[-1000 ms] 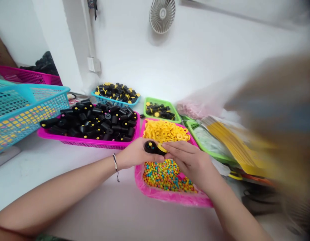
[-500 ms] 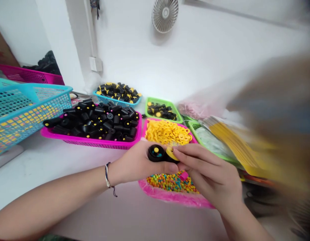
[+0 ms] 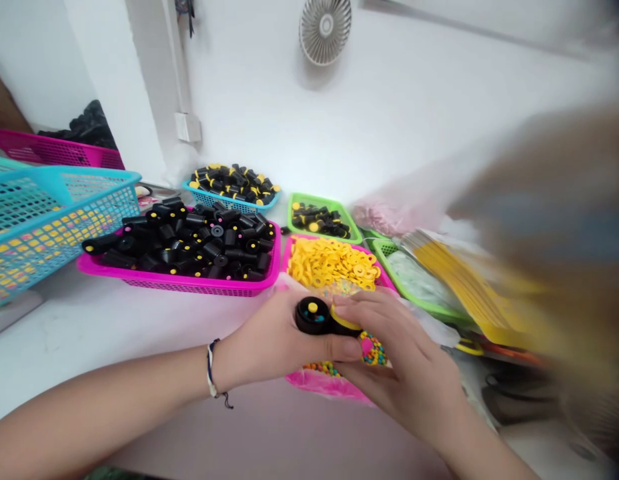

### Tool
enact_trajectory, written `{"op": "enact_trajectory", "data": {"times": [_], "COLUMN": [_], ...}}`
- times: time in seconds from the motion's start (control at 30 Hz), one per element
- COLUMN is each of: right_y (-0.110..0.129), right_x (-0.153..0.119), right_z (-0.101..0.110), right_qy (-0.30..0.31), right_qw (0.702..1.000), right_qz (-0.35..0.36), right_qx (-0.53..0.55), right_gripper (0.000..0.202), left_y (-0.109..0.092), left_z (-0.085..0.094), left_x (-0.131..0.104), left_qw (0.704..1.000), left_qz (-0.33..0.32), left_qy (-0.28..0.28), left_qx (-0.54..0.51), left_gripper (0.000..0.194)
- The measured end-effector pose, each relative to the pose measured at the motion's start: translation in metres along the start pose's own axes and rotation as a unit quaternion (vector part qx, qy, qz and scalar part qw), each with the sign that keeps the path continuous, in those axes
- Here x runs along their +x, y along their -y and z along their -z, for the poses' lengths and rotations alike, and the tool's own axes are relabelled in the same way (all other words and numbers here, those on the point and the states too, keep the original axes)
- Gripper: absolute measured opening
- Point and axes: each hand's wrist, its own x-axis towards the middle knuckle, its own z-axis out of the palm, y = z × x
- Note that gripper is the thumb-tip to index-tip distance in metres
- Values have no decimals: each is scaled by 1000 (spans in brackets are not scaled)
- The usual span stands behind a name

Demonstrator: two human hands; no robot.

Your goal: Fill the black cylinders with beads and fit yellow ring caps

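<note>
A white table [image 3: 64, 333] bears plastic baskets [image 3: 189, 285] in pink, blue and green

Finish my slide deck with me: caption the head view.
Left hand holding a black cup, right hand at a yellow piece, above colourful beads near yellow rings.

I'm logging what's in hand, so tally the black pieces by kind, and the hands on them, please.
Open black piece with yellow knob: 1
Black piece with yellow disc: 1
Hands, left hand and right hand: 2
Total: 4
</note>
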Motion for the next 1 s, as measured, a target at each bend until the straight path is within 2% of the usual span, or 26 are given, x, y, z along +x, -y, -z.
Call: {"op": "enact_trajectory", "data": {"times": [0.13, 0.27, 0.4, 0.5, 0.63, 0.7, 0.8, 0.83, 0.93, 1.0], "right_y": [3, 3, 0, 2, 6, 6, 4, 3, 1, 2], "right_x": [-1, 1, 4, 5, 3, 1, 0, 0, 1, 1], "right_z": [2, -1, -2, 1, 3, 1, -6, -8, -15, -16], "right_qy": [-26, -72, -90, -77, -78, -101, -104, -121, -231, -253], "right_qw": [998, 994, 995, 997, 996, 994, 991, 986, 959, 956], "right_qz": [45, 72, 33, -1, -7, 1, -29, -50, -92, -94], "right_qx": [-40, -42, 6, 32, 39, 39, 80, 102, 138, 116], "right_gripper": [52, 47, 45, 47, 51, 52, 53, 54, 50, 50], "left_y": [-4, -3, -4, -5, -4, -3, -3, -3, -5, -6], "left_z": [-1, -1, 0, 1, -1, -3, -4, -4, -4, -4], "left_x": [-3, -4, -4, -5, -5, -5, -6, -7, -9, -10], "left_qw": [998, 999, 997, 996, 991, 985, 981, 981, 979, 979], "left_qz": [-44, -32, -56, -53, -37, -16, 6, 9, 13, 13], "left_qy": [10, 5, -1, 18, 46, 54, 10, -10, -44, -48], "left_qx": [-38, -28, -52, -75, -120, -163, -195, -195, -197, -197], "left_gripper": [25, 28, 26, 25, 29, 37, 62, 69, 78, 80]}}
